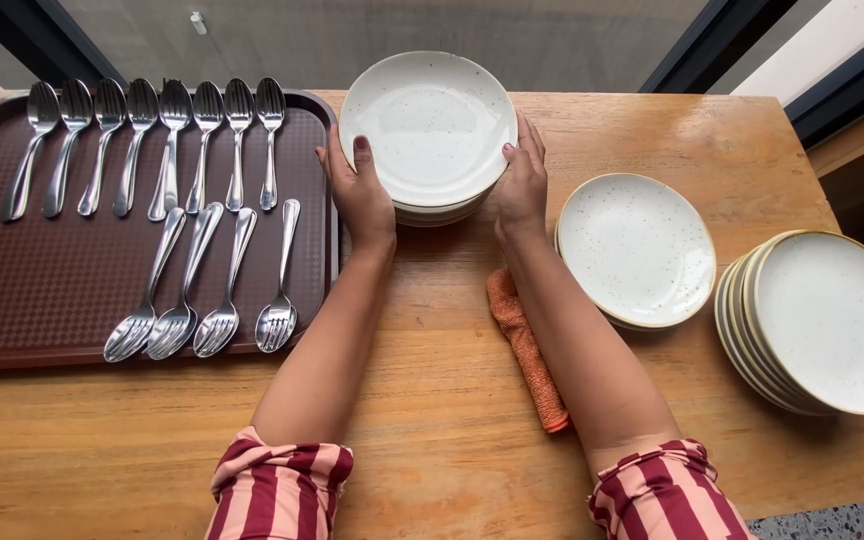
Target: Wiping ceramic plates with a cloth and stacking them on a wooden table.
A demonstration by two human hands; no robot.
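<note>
**Both hands clamped on plate stack, far centre of bench**

Grip: left hand point(360, 190) and right hand point(522, 185) are pressed against opposite edges of a small stack of round white speckled ceramic plates point(428, 125). Fingers curl around the rim on each side, thumbs up near the top plate's edge. Both are closed on the stack, no gap visible. Stack count unclear; only the top plate and a few lower rims show beneath it. It sits at the far edge of the wooden bench point(432, 430), close to the window glass.

Just behind the right hand, under the forearm: a rolled orange cloth point(524, 345) lying on the bench, running diagonally toward the person.

Right of the grip, just beside the right wrist: a second low stack of white speckled plates with tan rims point(637, 250). Further right, well apart from the grip: a taller stack of the same tan-rimmed plates point(822, 325), fanned out and leaning, near the bench's right edge.

Left of the grip, touching distance from the left hand: a dark red rectangular plastic tray point(42, 290). On it, a far row of eight steel spoons point(152, 145), bowls pointing away, and a nearer row point(197, 275) of three steel spoons plus one steel fork point(279, 280), heads toward the person.

Both forearms are bare; pink and maroon striped sleeves point(277, 490) are rolled to the elbows.
</note>
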